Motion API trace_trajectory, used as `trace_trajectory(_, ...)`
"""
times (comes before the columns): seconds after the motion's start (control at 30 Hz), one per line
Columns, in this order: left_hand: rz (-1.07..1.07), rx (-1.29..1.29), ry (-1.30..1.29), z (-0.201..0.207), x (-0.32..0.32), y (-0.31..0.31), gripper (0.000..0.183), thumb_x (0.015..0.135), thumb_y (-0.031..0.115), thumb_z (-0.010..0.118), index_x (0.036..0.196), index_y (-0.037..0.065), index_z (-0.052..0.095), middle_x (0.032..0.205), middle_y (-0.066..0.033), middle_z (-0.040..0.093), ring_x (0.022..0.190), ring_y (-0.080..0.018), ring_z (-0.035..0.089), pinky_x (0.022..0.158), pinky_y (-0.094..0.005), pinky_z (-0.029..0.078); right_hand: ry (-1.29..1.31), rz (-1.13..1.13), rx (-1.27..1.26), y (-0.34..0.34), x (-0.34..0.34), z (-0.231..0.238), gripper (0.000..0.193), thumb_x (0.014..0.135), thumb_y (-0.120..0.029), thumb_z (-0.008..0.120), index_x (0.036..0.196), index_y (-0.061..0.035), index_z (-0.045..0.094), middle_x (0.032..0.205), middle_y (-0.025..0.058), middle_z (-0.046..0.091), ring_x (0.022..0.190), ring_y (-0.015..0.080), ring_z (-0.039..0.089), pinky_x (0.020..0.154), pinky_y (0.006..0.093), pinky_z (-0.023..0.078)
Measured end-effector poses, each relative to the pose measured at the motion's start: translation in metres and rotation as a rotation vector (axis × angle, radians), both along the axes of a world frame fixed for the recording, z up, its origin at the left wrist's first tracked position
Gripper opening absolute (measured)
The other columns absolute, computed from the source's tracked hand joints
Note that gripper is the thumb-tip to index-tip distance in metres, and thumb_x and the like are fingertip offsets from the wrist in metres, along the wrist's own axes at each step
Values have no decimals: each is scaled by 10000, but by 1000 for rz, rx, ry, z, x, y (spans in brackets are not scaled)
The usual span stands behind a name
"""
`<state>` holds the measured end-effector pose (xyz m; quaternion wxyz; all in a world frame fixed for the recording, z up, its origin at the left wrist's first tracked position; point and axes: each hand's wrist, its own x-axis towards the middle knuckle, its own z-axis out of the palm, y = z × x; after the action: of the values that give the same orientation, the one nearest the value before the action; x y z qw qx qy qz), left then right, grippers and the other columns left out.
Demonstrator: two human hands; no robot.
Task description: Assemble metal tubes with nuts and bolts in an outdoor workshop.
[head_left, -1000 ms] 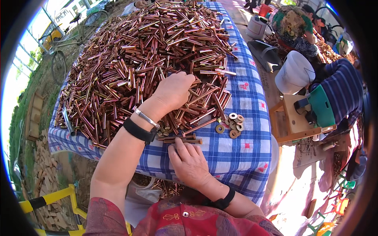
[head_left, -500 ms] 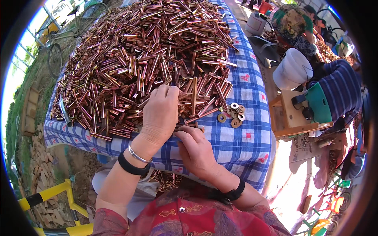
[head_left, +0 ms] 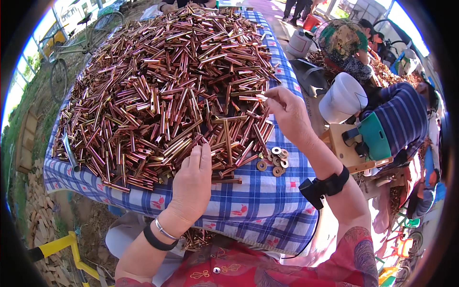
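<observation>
A big heap of shiny copper-coloured metal tubes (head_left: pixel 143 91) covers most of a blue-and-white checked tablecloth (head_left: pixel 248 201). At the heap's near edge is my left hand (head_left: pixel 192 184), its fingers pressed together among the tubes; the thumb and whatever they grip are hidden. My right hand (head_left: pixel 290 117) reaches to the heap's right side, thumb and fingertips closed at the bright end of a metal tube (head_left: pixel 259 97). Between the hands lie several flat washers (head_left: pixel 278 171). A bolt (head_left: pixel 226 181) with a flat head lies in front of the heap.
A grey tube (head_left: pixel 70 150) lies at the heap's left edge. Beyond the table's right side stand a white bucket (head_left: pixel 342 98) and a wooden stool (head_left: pixel 340 146), with people working nearby. A yellow-and-black rail (head_left: pixel 71 244) is at lower left; a bicycle (head_left: pixel 60 79) stands far left.
My right hand has moved from beside the left hand, away and to the right, to the heap's right side. My left hand sits a little lower in the picture; the view has shifted.
</observation>
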<state>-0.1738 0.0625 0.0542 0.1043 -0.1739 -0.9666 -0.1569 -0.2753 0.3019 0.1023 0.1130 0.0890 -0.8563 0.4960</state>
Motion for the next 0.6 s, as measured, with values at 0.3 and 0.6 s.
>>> trace_trajectory(0.3, 2, 81, 113, -13, 15, -5, 684, 728, 14, 617, 1364, -31, 368, 1337, -187, 450, 926, -331, 515, 842, -412, 420, -12, -219, 80, 43, -144, -19, 271, 810, -141, 557, 1031, -12, 643, 831, 143, 673, 765, 227, 646, 705, 326, 487)
trace_trajectory(0.6, -19, 158, 68, -15, 13, -8, 619, 748, 32, 605, 1326, -59, 404, 1335, -206, 448, 897, -337, 513, 828, -417, 407, 98, -247, 331, 25, -223, -14, 389, 829, -171, 566, 1195, -42, 589, 1044, 192, 659, 965, 296, 626, 869, 345, 455)
